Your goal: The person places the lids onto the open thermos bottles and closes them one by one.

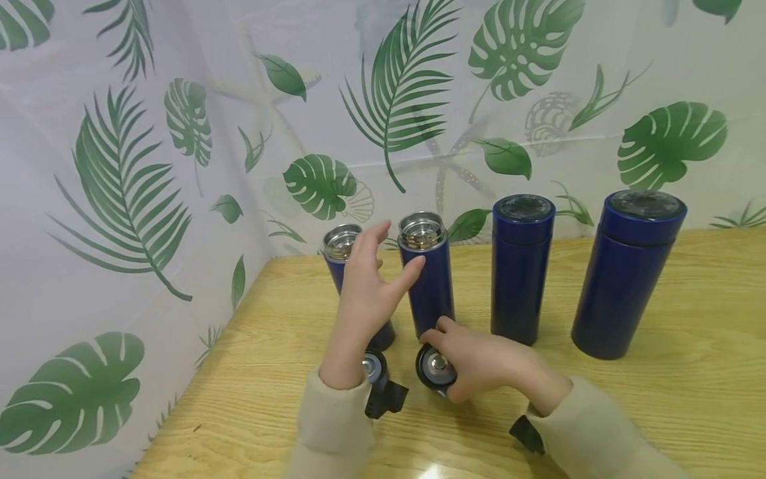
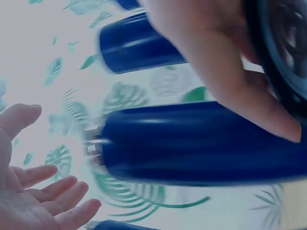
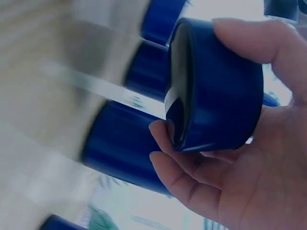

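Gripping a blue lid [image 3: 223,86] in the right hand [image 1: 475,362], inner side upward; spreading the left hand [image 1: 368,286] beside an open bottle [image 1: 432,286], apparently just short of touching.

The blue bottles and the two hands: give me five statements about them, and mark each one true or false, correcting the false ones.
1. Four blue bottles stand on the table. True.
2. All four are capped. False: the two leftmost in the head view are uncapped.
3. The left hand holds nothing. True.
4. Both hands are empty. False: the right hand grips a lid.
5. In the right wrist view, that lid has a blue side. True.
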`<state>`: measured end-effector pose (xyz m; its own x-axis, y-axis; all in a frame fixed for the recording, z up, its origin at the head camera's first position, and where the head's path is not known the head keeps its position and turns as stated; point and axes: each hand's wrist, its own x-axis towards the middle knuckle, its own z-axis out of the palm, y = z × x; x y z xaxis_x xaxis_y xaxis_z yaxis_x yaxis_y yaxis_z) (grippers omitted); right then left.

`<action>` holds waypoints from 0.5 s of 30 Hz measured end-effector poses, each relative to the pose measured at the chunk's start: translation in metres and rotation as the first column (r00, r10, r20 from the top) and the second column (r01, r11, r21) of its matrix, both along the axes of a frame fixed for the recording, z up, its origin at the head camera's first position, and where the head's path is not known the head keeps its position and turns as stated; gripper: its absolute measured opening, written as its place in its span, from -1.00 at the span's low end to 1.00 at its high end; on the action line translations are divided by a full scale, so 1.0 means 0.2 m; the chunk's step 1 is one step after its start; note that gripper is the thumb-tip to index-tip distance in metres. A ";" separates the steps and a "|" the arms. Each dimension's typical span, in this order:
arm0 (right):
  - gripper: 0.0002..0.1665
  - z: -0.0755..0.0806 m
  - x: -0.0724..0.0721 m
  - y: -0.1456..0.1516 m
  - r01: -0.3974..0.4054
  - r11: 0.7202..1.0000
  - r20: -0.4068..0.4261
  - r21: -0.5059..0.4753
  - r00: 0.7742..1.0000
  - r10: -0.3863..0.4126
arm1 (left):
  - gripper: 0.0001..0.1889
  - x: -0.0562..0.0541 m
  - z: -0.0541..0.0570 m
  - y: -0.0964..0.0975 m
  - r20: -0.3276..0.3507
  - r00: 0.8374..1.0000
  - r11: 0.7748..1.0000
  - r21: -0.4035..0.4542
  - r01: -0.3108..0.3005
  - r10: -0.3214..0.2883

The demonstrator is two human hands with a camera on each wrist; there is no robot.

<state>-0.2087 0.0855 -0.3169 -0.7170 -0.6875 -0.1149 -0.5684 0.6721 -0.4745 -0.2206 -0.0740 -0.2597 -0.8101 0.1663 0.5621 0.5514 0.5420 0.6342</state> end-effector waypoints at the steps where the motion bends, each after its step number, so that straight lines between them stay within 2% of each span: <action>1: -0.20 0.02 0.00 0.00 0.000 1.000 -0.008 -0.016 1.000 0.000 | -0.38 0.00 0.01 0.00 -0.005 1.000 1.000 0.030 0.004 -0.004; 4: -0.22 0.08 0.02 0.02 -0.007 0.996 -0.030 -0.085 1.000 0.004 | -0.38 0.00 0.04 -0.01 -0.015 1.000 0.996 0.088 0.026 -0.025; 9: -0.22 0.18 0.05 0.08 0.010 0.988 -0.083 -0.151 0.996 -0.023 | -0.37 -0.02 0.04 0.00 0.029 0.999 0.997 0.078 0.021 -0.023; 15: -0.23 0.28 0.06 0.19 0.046 0.974 -0.233 -0.221 0.967 -0.098 | -0.27 -0.08 -0.01 0.03 0.176 0.984 1.000 0.031 -0.001 -0.004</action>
